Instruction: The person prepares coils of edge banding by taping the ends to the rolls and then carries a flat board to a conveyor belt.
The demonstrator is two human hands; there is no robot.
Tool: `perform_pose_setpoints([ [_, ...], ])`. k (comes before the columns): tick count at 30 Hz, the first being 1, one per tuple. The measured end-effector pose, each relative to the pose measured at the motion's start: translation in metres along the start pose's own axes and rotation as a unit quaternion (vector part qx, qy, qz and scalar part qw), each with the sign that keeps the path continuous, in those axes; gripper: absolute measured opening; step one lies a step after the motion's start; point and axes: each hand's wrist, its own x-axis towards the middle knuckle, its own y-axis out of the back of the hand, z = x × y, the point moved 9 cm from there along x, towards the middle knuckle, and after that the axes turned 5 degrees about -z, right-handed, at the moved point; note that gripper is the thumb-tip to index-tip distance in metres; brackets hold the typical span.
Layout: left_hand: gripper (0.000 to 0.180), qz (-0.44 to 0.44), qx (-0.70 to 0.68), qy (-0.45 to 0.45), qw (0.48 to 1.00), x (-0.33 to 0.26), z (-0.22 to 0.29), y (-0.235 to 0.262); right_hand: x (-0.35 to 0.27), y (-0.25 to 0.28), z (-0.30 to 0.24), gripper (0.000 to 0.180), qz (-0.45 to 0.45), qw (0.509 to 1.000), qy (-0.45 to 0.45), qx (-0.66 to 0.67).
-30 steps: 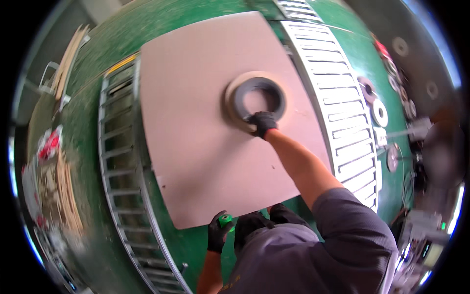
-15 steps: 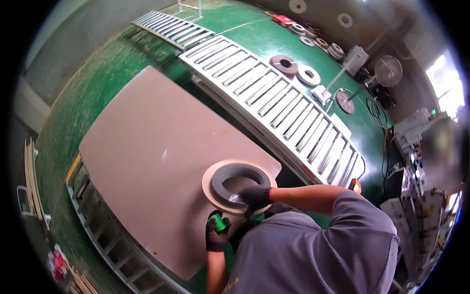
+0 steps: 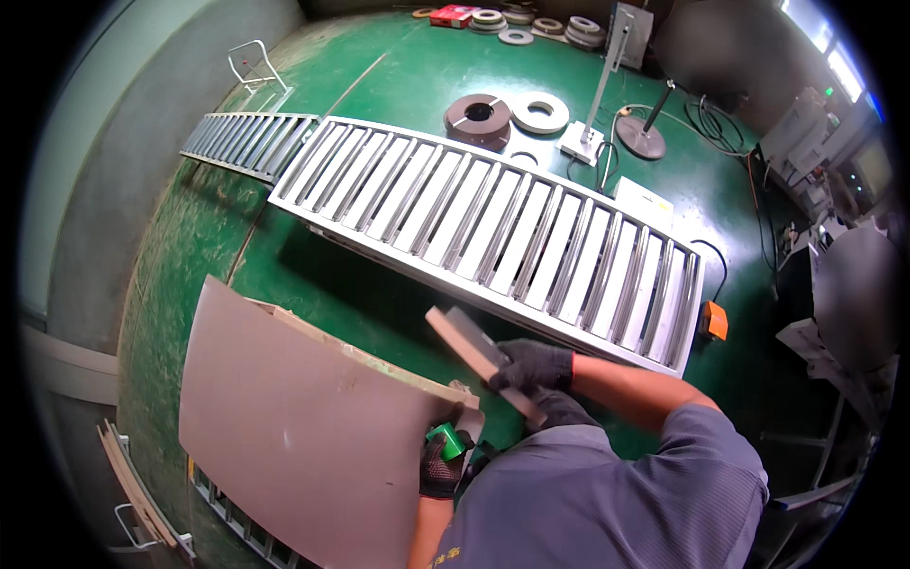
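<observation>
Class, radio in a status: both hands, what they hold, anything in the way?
Right hand grips grey tape roll, edge-on. Left hand grips small green object at beige panel corner. Roller conveyor beyond, apart.

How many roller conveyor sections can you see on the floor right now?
3: a long roller section lying across the middle, a shorter one at its far left end, and part of another under the flat board. More may be hidden.

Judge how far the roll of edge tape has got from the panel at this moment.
Done: the grey tape roll is off the panel, lifted edge-on in the gloved right hand. In hand: it hangs over the green floor between the panel and the roller conveyor; the left hand grips a green tool at the panel's corner. Left: setting the roll down anywhere.
</observation>
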Motion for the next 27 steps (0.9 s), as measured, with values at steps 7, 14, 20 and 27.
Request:
perform_pose_setpoints([
  [7, 0.029, 0.105, 0.020, 0.031, 0.994, 0.041, -0.019, -0.044, -0.012, 0.249, -0.104, 0.072, 0.286, 0.843, 0.161, -0.425],
  [14, 0.028, 0.182, 0.018, 0.023, 0.983, 0.054, -0.019, -0.013, 0.027, 0.478, -0.180, 0.071, 0.301, 0.860, 0.010, -0.411],
  [20, 0.028, 0.207, 0.020, -0.017, 0.978, 0.048, -0.012, -0.007, 0.120, 0.548, -0.131, 0.056, 0.399, 0.799, -0.106, -0.437],
  [27, 0.043, 0.162, 0.087, 0.042, 0.982, 0.050, -0.034, -0.038, 0.198, 0.254, 0.220, 0.069, 0.043, 0.904, -0.096, -0.414],
])
